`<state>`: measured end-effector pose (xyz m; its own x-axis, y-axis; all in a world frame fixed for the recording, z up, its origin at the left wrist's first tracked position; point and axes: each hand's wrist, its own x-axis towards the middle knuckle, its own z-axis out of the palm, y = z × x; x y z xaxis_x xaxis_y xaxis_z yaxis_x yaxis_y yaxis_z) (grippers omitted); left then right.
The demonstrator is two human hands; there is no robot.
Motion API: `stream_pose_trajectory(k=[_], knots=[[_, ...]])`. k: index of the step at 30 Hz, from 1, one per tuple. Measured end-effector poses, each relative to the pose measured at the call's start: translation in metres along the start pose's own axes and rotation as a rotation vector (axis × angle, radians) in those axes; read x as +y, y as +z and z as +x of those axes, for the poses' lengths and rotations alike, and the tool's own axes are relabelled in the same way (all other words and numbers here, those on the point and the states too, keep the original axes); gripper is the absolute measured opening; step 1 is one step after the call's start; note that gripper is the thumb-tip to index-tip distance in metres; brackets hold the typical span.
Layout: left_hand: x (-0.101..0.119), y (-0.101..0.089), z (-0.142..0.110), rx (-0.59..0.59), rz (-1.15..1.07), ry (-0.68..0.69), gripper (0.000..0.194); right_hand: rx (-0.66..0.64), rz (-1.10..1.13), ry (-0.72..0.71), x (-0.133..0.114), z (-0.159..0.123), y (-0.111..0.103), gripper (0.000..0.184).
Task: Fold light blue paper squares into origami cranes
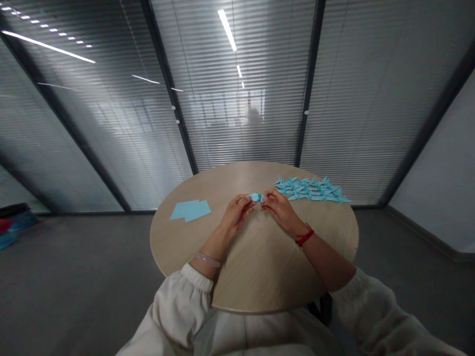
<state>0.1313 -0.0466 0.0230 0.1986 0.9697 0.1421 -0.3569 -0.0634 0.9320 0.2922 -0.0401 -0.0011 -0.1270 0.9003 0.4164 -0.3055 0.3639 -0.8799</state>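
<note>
A small folded piece of light-blue paper [257, 197] is held above the middle of the round table. My left hand [236, 211] pinches its left end, and the fingers of my right hand [280, 209] close on its right end. The exact shape of the folds is too small to make out. Just beyond my right hand, several folded blue paper cranes [309, 189] lie in tight rows. Flat blue paper sheets [190, 209] lie overlapping to the left of my left hand.
The round wooden table [256, 277] has its near edge at my lap. Behind it stands a glass partition with blinds [248, 133]. On the floor at the far left are a dark bin-like object [15, 211] and blue and red items, partly cut off.
</note>
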Motion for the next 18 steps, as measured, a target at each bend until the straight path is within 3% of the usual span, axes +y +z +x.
stream_pose_trajectory(k=[4,9,13,18], knots=[[0.0018,0.0013,-0.0006,-0.042,0.047,0.030,0.030,-0.020,-0.004,0.029,-0.0017,-0.0004,0.0009,0.033],[0.0008,0.0020,0.0023,-0.063,0.410,0.253,0.018,0.023,-0.158,-0.013,0.0026,0.0048,-0.0010,0.037],[-0.0017,0.0011,0.0029,-0.001,0.640,0.381,0.018,0.030,-0.222,-0.041,0.0029,0.0067,0.0003,0.036],[-0.0041,-0.0023,0.0046,-0.042,0.678,0.412,0.020,0.027,-0.219,-0.036,-0.0041,0.0047,0.0015,0.037]])
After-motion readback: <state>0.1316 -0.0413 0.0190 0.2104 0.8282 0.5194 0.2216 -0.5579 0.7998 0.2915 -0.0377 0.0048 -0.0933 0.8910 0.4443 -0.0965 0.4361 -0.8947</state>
